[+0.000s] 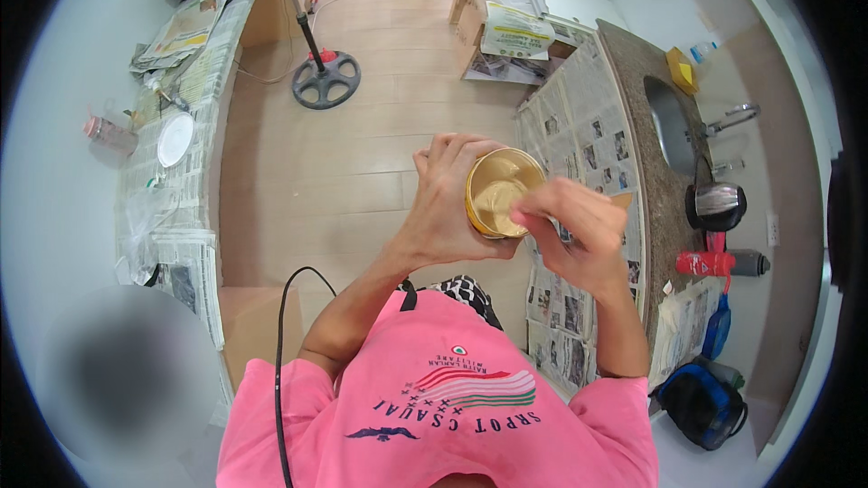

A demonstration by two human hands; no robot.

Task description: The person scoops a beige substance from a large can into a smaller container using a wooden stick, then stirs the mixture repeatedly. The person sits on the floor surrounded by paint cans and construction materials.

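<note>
Op. appears mid-process: open yellow tub is up over floor, L hand fingers wrapped around it, R hand fingers curled at mouth (grasp can't tell), w/ pale contents inside, qty. left unclear.

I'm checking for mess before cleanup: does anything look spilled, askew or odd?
No spill shows around the yellow tub in the left hand. What looks odd is newspaper covering the upright front below the counter at right; it seems deliberate, perhaps as protection.
</note>
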